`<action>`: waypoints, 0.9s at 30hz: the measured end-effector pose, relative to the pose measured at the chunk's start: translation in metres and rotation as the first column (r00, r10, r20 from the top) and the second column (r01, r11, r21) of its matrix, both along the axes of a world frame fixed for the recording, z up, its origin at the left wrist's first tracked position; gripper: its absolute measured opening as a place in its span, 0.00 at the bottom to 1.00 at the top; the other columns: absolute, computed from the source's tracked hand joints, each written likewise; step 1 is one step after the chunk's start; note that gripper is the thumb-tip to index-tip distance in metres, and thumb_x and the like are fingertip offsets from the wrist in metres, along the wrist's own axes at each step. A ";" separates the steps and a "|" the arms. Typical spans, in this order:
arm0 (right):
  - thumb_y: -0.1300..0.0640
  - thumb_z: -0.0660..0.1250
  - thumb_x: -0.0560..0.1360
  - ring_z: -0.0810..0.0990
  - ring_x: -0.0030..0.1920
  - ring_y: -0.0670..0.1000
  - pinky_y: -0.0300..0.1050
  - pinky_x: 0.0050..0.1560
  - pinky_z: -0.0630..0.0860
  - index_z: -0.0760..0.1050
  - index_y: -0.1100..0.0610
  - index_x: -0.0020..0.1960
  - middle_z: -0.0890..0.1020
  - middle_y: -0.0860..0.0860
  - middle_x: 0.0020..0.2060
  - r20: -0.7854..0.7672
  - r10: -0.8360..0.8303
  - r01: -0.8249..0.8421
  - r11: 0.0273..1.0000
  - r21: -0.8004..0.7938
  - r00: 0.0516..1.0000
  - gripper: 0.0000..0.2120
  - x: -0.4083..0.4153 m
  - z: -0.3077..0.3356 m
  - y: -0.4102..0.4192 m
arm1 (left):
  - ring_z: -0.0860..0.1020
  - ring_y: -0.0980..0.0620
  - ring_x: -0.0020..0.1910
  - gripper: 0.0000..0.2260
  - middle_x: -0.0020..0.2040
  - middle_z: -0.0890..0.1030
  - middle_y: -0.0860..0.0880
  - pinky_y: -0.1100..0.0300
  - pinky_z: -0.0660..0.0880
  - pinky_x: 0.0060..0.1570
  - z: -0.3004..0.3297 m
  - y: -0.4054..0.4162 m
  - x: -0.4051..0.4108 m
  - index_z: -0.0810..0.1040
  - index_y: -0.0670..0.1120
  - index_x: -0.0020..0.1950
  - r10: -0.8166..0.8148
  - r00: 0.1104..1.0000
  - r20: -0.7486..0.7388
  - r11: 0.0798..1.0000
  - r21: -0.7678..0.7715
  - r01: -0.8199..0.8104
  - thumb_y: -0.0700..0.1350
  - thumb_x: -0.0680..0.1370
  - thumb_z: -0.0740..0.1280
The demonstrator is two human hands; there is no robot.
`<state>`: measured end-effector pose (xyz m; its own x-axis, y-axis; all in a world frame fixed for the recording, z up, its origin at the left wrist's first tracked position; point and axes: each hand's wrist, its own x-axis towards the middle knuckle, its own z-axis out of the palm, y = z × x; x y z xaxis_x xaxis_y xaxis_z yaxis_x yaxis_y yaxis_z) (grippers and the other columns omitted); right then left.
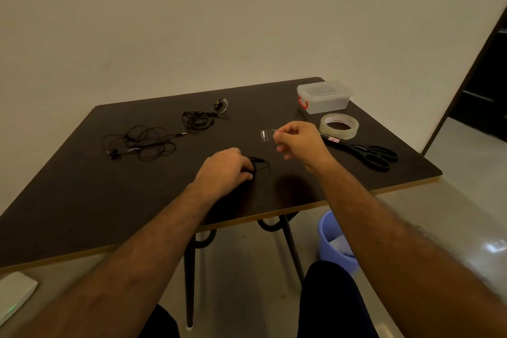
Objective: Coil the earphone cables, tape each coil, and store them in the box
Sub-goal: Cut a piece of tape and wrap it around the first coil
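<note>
First coil (pixel 259 164) pinned at centre frame under left hand (pixel 223 170), tape strip (pixel 267 135) pinched in right hand (pixel 297 141) fingers, untaped yet; two earphones (pixel 140 141) at upper left still tangled, box (pixel 323 96) closed

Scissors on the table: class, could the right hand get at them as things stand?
Probably yes. The scissors lie in the open just right of the right hand, nothing on them. But that hand pinches a strip of tape, which it must first put down.

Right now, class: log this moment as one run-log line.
left hand: holds earphone coil on table | right hand: pinches tape strip | box: closed
</note>
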<state>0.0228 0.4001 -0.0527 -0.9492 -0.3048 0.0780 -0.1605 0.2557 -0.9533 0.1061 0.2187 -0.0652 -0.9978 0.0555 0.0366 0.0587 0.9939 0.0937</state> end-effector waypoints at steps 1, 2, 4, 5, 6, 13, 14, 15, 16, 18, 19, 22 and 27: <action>0.58 0.69 0.77 0.82 0.41 0.48 0.41 0.39 0.81 0.78 0.53 0.47 0.83 0.52 0.45 0.008 0.004 -0.004 1.000 -0.002 1.000 0.01 0.001 -0.001 0.000 | 0.74 0.52 0.57 0.13 0.59 0.74 0.52 0.56 0.74 0.54 0.000 0.001 -0.001 0.78 0.55 0.64 0.001 1.000 -0.014 1.000 0.008 -0.001 0.53 0.79 0.66; 0.58 0.70 0.77 0.83 0.41 0.48 0.40 0.39 0.80 0.78 0.53 0.48 0.83 0.52 0.45 0.012 0.008 -0.008 1.000 -0.002 1.000 0.01 0.001 -0.003 -0.001 | 0.75 0.52 0.56 0.12 0.57 0.74 0.52 0.57 0.74 0.52 -0.001 0.002 -0.002 0.79 0.55 0.62 0.002 0.999 -0.035 1.000 0.013 -0.002 0.53 0.79 0.66; 0.58 0.70 0.77 0.83 0.42 0.48 0.40 0.40 0.80 0.78 0.54 0.48 0.83 0.52 0.45 0.016 0.019 -0.019 1.000 0.001 1.000 0.01 0.002 -0.004 -0.002 | 0.75 0.53 0.54 0.10 0.55 0.74 0.53 0.57 0.75 0.51 -0.001 0.001 -0.002 0.80 0.55 0.60 0.009 0.998 -0.060 1.000 0.019 -0.008 0.53 0.79 0.67; 0.58 0.69 0.77 0.83 0.42 0.47 0.40 0.40 0.81 0.79 0.54 0.48 0.83 0.51 0.45 0.014 0.023 -0.023 1.000 0.005 1.000 0.01 0.002 -0.005 -0.002 | 0.75 0.53 0.54 0.10 0.55 0.75 0.53 0.57 0.75 0.51 -0.001 0.000 -0.002 0.80 0.55 0.59 0.016 0.998 -0.060 1.000 0.024 -0.015 0.53 0.79 0.67; 0.58 0.69 0.77 0.83 0.42 0.47 0.40 0.40 0.81 0.79 0.54 0.49 0.83 0.51 0.45 0.009 0.026 -0.026 1.000 0.009 1.000 0.01 0.002 -0.005 -0.002 | 0.75 0.53 0.54 0.10 0.55 0.75 0.53 0.57 0.74 0.51 -0.001 -0.002 -0.002 0.81 0.55 0.59 0.022 0.998 -0.057 0.999 0.028 -0.020 0.53 0.79 0.67; 0.59 0.69 0.77 0.83 0.43 0.47 0.39 0.38 0.78 0.77 0.50 0.51 0.82 0.49 0.46 -0.076 0.105 -0.092 0.983 0.159 0.992 0.05 0.009 -0.008 -0.013 | 0.75 0.52 0.54 0.11 0.56 0.76 0.52 0.54 0.75 0.54 0.003 -0.013 0.002 0.81 0.55 0.60 0.030 0.999 -0.027 0.999 -0.017 -0.030 0.53 0.79 0.67; 0.59 0.69 0.77 0.82 0.43 0.46 0.38 0.37 0.77 0.76 0.49 0.51 0.81 0.48 0.46 -0.087 0.128 -0.110 0.976 0.189 0.988 0.06 0.011 -0.010 -0.016 | 0.75 0.52 0.54 0.11 0.55 0.76 0.52 0.53 0.75 0.54 0.003 -0.013 0.003 0.81 0.54 0.60 0.029 0.999 -0.025 0.999 -0.022 -0.029 0.53 0.79 0.67; 0.59 0.68 0.77 0.82 0.43 0.45 0.37 0.37 0.76 0.76 0.48 0.51 0.81 0.47 0.46 -0.098 0.146 -0.123 0.969 0.214 0.984 0.07 0.012 -0.011 -0.019 | 0.75 0.52 0.54 0.12 0.55 0.76 0.52 0.53 0.76 0.53 0.003 -0.014 0.003 0.81 0.54 0.61 0.028 0.999 -0.020 0.999 -0.029 -0.028 0.53 0.79 0.67; 0.59 0.68 0.77 0.81 0.43 0.44 0.37 0.38 0.75 0.75 0.47 0.52 0.80 0.46 0.46 -0.108 0.158 -0.130 0.964 0.234 0.982 0.08 0.013 -0.012 -0.021 | 0.75 0.52 0.53 0.12 0.55 0.76 0.52 0.54 0.76 0.53 0.003 -0.014 0.004 0.81 0.54 0.61 0.026 1.000 -0.012 0.999 -0.036 -0.026 0.54 0.79 0.67; 0.59 0.68 0.78 0.81 0.44 0.44 0.37 0.39 0.75 0.75 0.47 0.54 0.80 0.45 0.46 -0.120 0.174 -0.138 0.955 0.261 0.977 0.09 0.014 -0.014 -0.024 | 0.75 0.53 0.53 0.12 0.55 0.76 0.52 0.55 0.75 0.52 0.003 -0.016 0.007 0.80 0.54 0.60 0.020 1.000 0.009 0.999 -0.044 -0.020 0.55 0.79 0.66; 0.60 0.67 0.78 0.81 0.44 0.44 0.37 0.40 0.76 0.74 0.47 0.55 0.80 0.46 0.46 -0.121 0.183 -0.145 0.952 0.270 0.976 0.10 0.014 -0.015 -0.025 | 0.75 0.54 0.52 0.13 0.54 0.75 0.53 0.56 0.75 0.51 0.003 -0.017 0.008 0.80 0.55 0.60 0.017 1.000 0.021 0.999 -0.043 -0.016 0.56 0.79 0.66; 0.60 0.67 0.78 0.81 0.45 0.44 0.39 0.42 0.77 0.73 0.47 0.56 0.81 0.46 0.46 -0.116 0.217 -0.177 0.942 0.286 0.969 0.11 0.014 -0.018 -0.028 | 0.73 0.55 0.50 0.13 0.51 0.73 0.54 0.57 0.74 0.50 0.004 -0.018 0.011 0.81 0.55 0.59 0.013 0.999 0.042 1.000 -0.026 -0.012 0.58 0.79 0.65; 0.63 0.68 0.76 0.81 0.48 0.44 0.39 0.46 0.78 0.72 0.49 0.61 0.81 0.46 0.48 -0.102 0.283 -0.240 0.921 0.308 0.954 0.17 0.017 -0.019 -0.028 | 0.75 0.54 0.51 0.12 0.54 0.75 0.52 0.55 0.74 0.51 0.001 -0.021 0.014 0.81 0.54 0.60 0.029 0.999 0.042 0.999 -0.023 -0.028 0.55 0.81 0.63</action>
<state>0.0398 0.3726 -0.0713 -0.8179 -0.5702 0.0767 -0.3868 0.4463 -0.8070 0.1200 0.1981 -0.0640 -0.9996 0.0272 -0.0064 0.0266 0.9969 0.0736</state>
